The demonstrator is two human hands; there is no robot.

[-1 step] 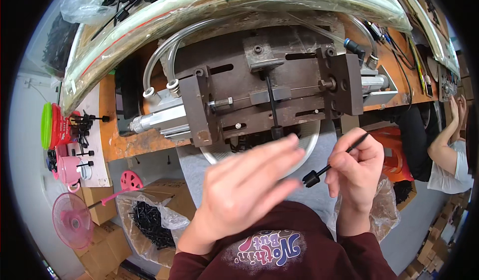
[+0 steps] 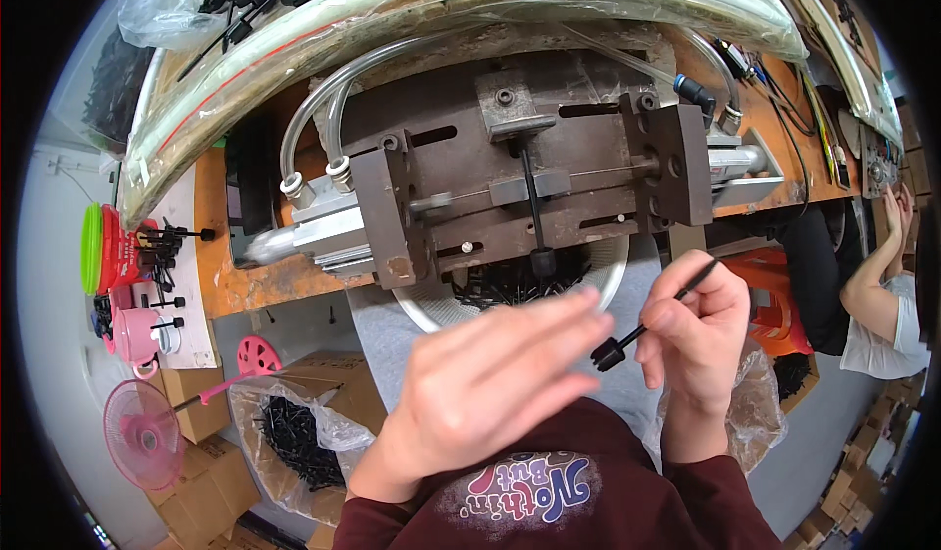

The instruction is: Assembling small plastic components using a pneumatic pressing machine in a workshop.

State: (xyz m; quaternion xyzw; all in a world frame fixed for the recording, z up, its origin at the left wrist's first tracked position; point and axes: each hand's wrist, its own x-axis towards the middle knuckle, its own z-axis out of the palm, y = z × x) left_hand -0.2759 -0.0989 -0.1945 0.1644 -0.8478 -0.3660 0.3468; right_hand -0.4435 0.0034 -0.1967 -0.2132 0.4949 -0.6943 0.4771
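Note:
My right hand [image 2: 701, 329] pinches a thin black rod with a wider, notched head [image 2: 609, 355]; the head points left, toward my other hand. My left hand [image 2: 500, 378] hovers over my lap, slightly blurred, fingers stretched out with nothing visible in them. Beyond both hands stands a brown metal fixture [image 2: 578, 94]. A second black rod [image 2: 532, 192] lies across its small grey centre block, head toward me. Air cylinders flank the fixture, the left cylinder [image 2: 328, 231] and the right cylinder [image 2: 735, 163]. Thin pins reach from both sides to the block.
Under the fixture's front edge, a white basket [image 2: 618, 285] holds many black parts. Clear hoses [image 2: 338, 109] arch over the orange bench [image 2: 230, 285]. A bag of black parts [image 2: 299, 442] and a pink fan [image 2: 144, 432] are at left. Another person's arm [image 2: 872, 266] shows at far right.
My left hand has shifted slightly toward me, uncovering more of the basket. The left cylinder's ends are now blurred by motion. The right hand and its rod have barely moved.

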